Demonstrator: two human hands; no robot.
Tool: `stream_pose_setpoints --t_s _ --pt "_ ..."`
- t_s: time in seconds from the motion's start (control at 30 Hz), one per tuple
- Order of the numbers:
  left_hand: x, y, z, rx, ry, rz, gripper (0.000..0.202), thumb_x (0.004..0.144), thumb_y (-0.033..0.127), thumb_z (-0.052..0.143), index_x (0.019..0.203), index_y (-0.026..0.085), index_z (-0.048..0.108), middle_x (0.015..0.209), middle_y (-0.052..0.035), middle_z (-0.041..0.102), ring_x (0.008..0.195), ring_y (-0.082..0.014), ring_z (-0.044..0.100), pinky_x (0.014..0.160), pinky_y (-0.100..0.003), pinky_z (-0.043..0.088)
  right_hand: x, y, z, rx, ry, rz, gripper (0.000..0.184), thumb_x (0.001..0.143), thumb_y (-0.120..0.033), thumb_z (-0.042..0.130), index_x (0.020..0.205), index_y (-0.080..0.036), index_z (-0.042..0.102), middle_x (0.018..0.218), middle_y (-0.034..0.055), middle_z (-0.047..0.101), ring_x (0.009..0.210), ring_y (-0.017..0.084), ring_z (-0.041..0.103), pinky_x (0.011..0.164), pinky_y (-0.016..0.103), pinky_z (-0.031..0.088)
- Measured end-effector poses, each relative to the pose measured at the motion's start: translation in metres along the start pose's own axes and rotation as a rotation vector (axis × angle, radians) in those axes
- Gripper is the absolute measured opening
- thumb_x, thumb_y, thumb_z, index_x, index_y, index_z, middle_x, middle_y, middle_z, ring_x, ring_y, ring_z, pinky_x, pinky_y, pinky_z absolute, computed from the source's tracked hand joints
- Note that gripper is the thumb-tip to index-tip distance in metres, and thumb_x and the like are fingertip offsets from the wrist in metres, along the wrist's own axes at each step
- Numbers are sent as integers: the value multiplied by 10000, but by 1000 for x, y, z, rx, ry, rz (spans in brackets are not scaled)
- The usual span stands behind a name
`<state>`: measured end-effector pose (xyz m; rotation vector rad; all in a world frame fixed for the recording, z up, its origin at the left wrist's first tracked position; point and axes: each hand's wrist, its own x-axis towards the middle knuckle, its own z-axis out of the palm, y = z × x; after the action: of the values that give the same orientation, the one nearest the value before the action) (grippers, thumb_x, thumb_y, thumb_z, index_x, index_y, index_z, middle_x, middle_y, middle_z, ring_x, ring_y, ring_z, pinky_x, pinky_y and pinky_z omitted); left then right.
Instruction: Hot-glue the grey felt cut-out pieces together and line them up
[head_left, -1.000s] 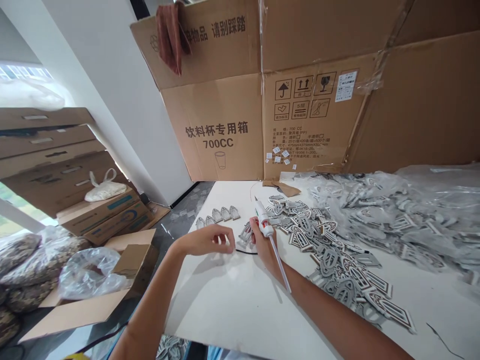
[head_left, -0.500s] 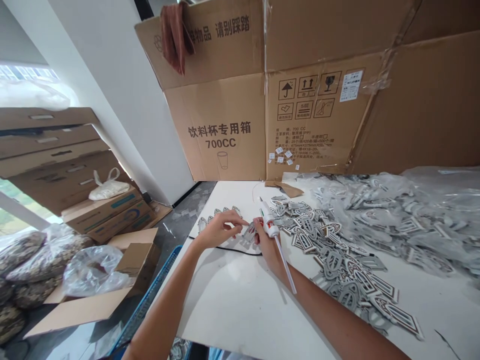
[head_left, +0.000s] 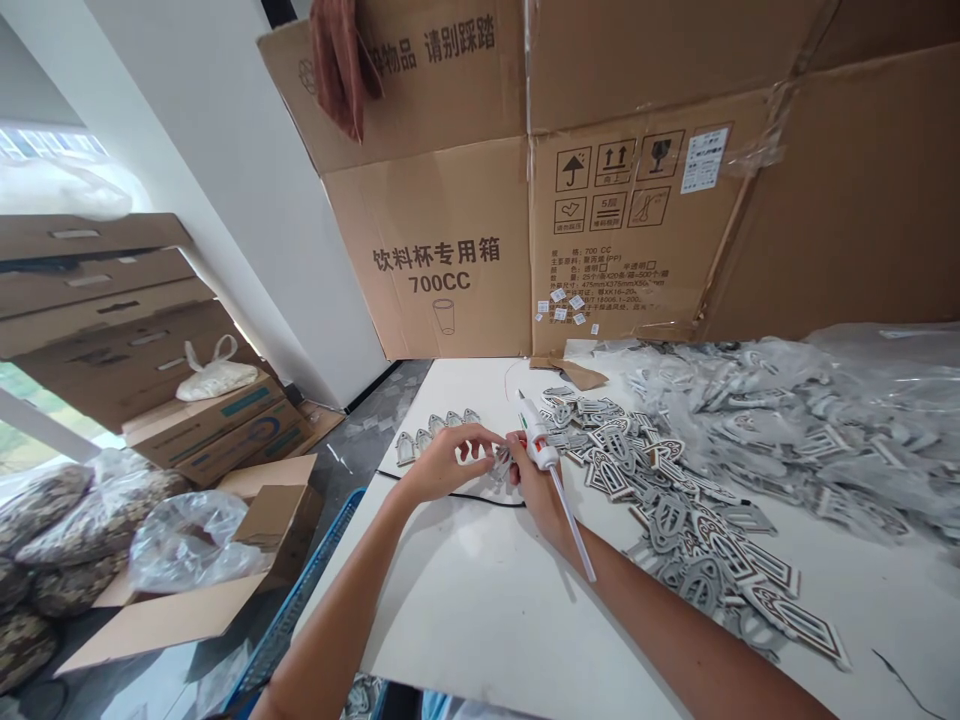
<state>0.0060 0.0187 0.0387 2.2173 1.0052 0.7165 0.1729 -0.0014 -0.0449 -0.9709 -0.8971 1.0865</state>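
The right hand (head_left: 525, 468) is closed around a slim white glue gun with a translucent stick (head_left: 537, 436) and pinches a small, partly hidden grey piece (head_left: 501, 464) in its fingertips. The left hand (head_left: 452, 464) sits at the piece's nine o'clock, index fingertip beside it; whether it grips cannot be told. A thin black cable (head_left: 484, 499) lies at seven. On the white tabletop (head_left: 465, 600), a row of grey arch-shaped pieces (head_left: 437, 424) lies at ten, a grey-and-white heap of brown-lined pieces (head_left: 667, 500) at four.
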Motion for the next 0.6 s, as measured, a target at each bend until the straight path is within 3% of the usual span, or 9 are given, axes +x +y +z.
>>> stream_pose_setpoints --t_s 0.23,0.6 --pt "2 -7 8 -24 49 15 116 924 293 720 1000 244 793 909 -15 755 765 -138 577 718 -282 440 1 -1 1 9 -19 8 517 850 -685 722 916 -179 638 609 -52 533 490 89 412 461 227 302" --pt "3 -11 9 -54 38 18 234 988 410 666 1018 241 825 885 -45 738 723 -145 517 693 -290 420 1 -2 1 20 -16 9 516 840 -687 720 905 -181 642 607 -56 511 490 87 408 445 219 293"
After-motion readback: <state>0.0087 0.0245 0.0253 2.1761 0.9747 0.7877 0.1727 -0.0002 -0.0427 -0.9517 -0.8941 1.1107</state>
